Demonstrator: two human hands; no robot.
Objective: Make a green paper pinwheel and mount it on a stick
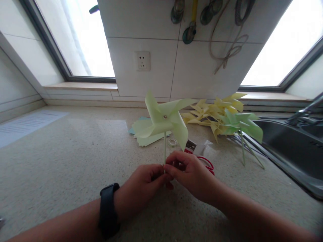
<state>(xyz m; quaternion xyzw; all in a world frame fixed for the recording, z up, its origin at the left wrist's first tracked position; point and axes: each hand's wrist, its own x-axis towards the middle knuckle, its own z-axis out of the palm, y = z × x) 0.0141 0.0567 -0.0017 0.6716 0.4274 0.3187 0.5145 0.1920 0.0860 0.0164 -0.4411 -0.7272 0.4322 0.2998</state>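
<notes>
A pale green paper pinwheel (165, 121) stands upright on a thin stick (165, 148) above the counter. My left hand (141, 188), with a black band on its wrist, pinches the lower end of the stick. My right hand (190, 173) pinches the same stick from the other side, fingertips touching the left hand's. Red scissors (208, 163) lie partly hidden behind my right hand.
A pile of finished yellow and green pinwheels (224, 119) lies at the back right, beside a steel sink (290, 144). Paper sheets (146, 136), a small tape roll (173, 142) and a USB plug (191, 145) lie behind the pinwheel. A wall socket (142, 61) sits above the speckled counter (63, 161).
</notes>
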